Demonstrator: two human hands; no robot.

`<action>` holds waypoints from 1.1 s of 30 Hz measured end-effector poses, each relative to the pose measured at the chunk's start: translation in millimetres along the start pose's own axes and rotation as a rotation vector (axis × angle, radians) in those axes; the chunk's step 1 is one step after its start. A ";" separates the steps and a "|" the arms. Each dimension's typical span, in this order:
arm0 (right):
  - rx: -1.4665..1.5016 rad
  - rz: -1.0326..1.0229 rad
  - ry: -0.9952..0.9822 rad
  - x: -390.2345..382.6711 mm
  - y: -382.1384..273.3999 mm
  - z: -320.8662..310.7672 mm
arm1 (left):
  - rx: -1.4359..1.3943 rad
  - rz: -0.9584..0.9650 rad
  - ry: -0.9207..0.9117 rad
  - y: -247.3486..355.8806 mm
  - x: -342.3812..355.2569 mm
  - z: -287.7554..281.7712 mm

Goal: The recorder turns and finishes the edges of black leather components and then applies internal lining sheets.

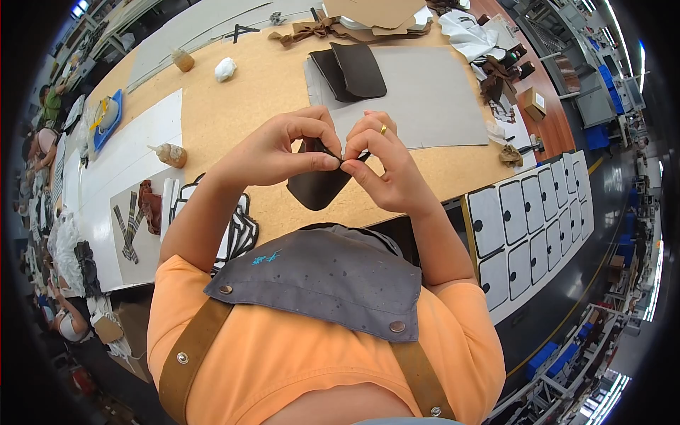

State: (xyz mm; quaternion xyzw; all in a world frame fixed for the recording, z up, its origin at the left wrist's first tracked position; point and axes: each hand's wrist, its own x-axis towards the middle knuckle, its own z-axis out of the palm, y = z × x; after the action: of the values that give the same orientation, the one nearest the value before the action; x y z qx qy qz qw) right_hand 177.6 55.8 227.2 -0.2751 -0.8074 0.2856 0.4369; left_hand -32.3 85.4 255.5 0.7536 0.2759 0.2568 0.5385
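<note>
My left hand [280,152] and right hand [386,166] both pinched shut on dark leather piece [315,185], held above tabletop [234,106], edge raised for close fingertip work.

Grey mat [432,99], stacked dark leather pieces [350,71], two glue bottles [170,154], white crumpled cloth [225,69]

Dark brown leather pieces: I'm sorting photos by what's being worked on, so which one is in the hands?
The dark brown leather piece at the table's near edge, pinched by both hands; the other two lie stacked on the grey sheet.
</note>
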 end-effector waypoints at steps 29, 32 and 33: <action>-0.018 0.198 -0.012 -25.0 6.8 5.4 | 0.410 0.086 0.060 -15.7 -10.1 13.7; -0.004 0.207 -0.045 -26.0 8.7 6.1 | 0.398 0.112 0.069 -17.6 -11.5 18.4; 0.016 0.203 -0.061 -26.6 10.6 6.5 | 0.395 0.110 0.068 -18.1 -11.5 19.1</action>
State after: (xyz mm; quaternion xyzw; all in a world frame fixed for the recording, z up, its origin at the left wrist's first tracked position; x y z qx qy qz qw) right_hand 186.5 43.1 202.2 -0.3430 -0.7860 0.3432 0.3831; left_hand -30.0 69.5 231.7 0.8494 0.2973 0.2521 0.3558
